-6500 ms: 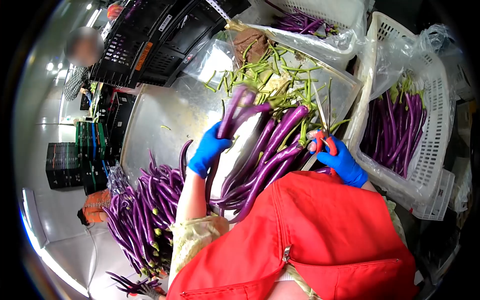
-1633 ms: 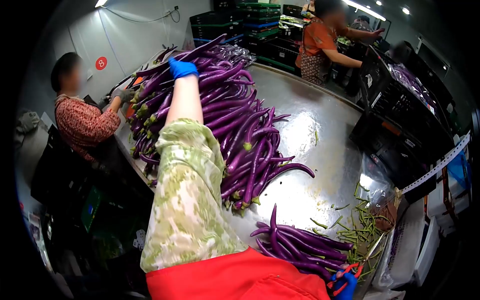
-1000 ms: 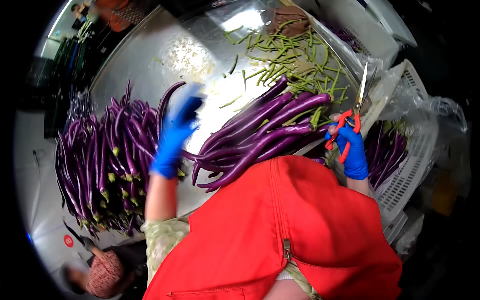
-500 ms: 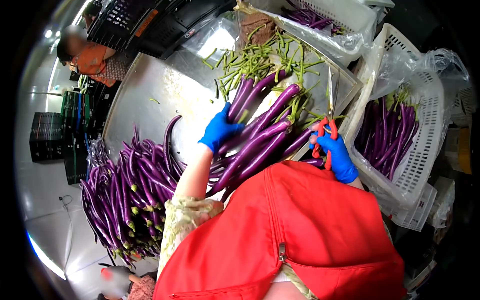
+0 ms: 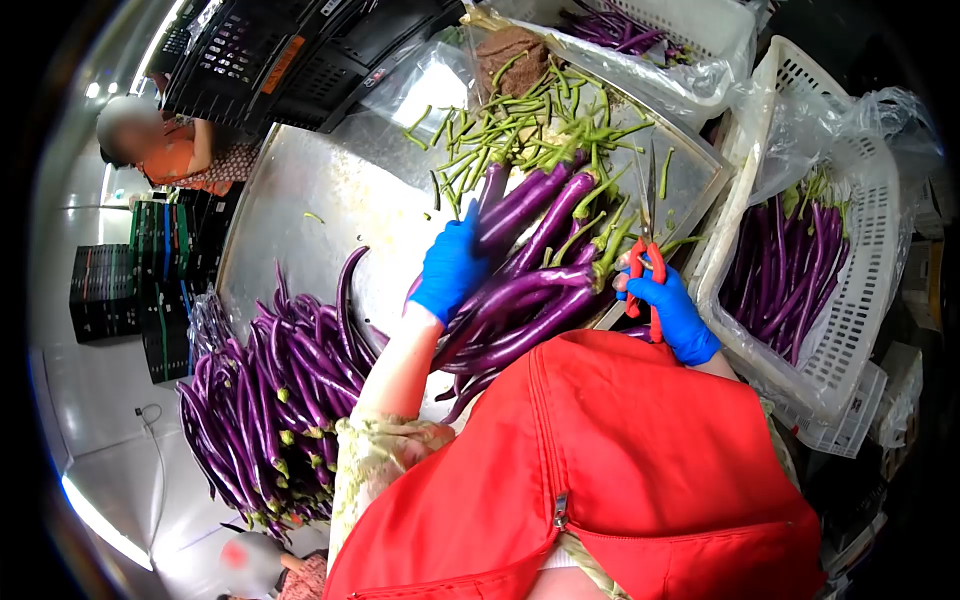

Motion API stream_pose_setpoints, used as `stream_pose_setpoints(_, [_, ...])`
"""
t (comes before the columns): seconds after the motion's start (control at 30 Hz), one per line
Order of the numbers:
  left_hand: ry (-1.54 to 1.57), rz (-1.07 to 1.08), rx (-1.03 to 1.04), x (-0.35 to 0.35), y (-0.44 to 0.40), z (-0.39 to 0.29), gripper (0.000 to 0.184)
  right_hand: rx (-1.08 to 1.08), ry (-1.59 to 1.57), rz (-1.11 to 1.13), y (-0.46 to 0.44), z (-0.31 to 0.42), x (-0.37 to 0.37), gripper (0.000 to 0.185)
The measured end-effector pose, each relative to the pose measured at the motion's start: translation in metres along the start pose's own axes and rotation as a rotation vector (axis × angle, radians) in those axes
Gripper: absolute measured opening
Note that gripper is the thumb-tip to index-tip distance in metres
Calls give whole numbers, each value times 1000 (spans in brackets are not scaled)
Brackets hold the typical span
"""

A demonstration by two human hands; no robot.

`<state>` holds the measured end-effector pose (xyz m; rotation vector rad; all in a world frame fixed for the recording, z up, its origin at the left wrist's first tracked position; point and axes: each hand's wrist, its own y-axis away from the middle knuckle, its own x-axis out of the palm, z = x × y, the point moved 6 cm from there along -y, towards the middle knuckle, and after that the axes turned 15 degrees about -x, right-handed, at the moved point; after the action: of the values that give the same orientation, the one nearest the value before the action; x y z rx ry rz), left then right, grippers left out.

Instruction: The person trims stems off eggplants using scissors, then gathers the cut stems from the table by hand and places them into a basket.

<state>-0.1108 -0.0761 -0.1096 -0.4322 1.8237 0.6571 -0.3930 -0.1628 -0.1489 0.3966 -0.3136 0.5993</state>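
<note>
My left hand [image 5: 450, 268], in a blue glove, is wrapped round a purple eggplant at the left side of a small bunch of eggplants [image 5: 535, 225] lying in front of me. Their green stem ends point away from me and to the right. In my right hand [image 5: 672, 312], also gloved in blue, are red-handled scissors [image 5: 647, 262], blades upward and slightly apart, right of the bunch. Cut green stems [image 5: 500, 135] lie scattered beyond the eggplants. At the left, a large eggplant pile [image 5: 270, 400] rests with its stem ends toward the bottom.
The metal table [image 5: 300, 190] has a raised edge. A white crate [image 5: 868, 270] holding eggplants in plastic stands at the right, and another white crate [image 5: 700, 40] is at the top. Black crates [image 5: 240, 70] are at upper left. Co-workers [image 5: 185, 150] appear at upper left and lower left.
My left hand has come back from the large pile to the small bunch with eggplant in its grasp. Over the last half second it moved slightly down, and the held eggplants settled among the others.
</note>
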Motion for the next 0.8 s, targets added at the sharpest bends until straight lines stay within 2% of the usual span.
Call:
stream_pose_setpoints(0.03, [89, 121, -11, 9, -5, -8, 73, -1, 3, 4, -1, 1, 2, 43])
stream_pose_setpoints(0.1, [232, 102, 42, 13, -10, -23, 70, -8, 5, 7, -2, 3, 2, 43])
stream_pose_setpoints(0.33, [32, 36, -94, 37, -38, -29, 62, 30, -10, 4, -1, 2, 3, 43])
stream_pose_setpoints(0.43, [216, 105, -60, 4, -34, -21, 58, 26, 32, 66, 0, 5, 3, 46])
stream_pose_setpoints(0.5, [369, 195, -183, -21, -27, -7, 64, 9, 73, 114, -2, 9, -3, 46])
stream_pose_setpoints(0.53, [356, 174, -139, -38, -20, -3, 64, 1, 97, 142, -2, 11, -4, 46])
stream_pose_setpoints(0.63, [397, 151, -99, -78, 9, 6, 64, -88, 211, 142, -4, 26, 5, 47])
stream_pose_setpoints(0.67, [363, 147, -137, -92, 22, 1, 64, -269, 327, 209, -13, 26, 8, 49])
stream_pose_setpoints(0.77, [383, 101, -86, -91, 42, 27, 65, -445, 734, 292, -15, 47, 18, 49])
stream_pose_setpoints(0.8, [330, 56, -80, -95, 51, 26, 66, -370, 794, 313, -16, 57, 24, 54])
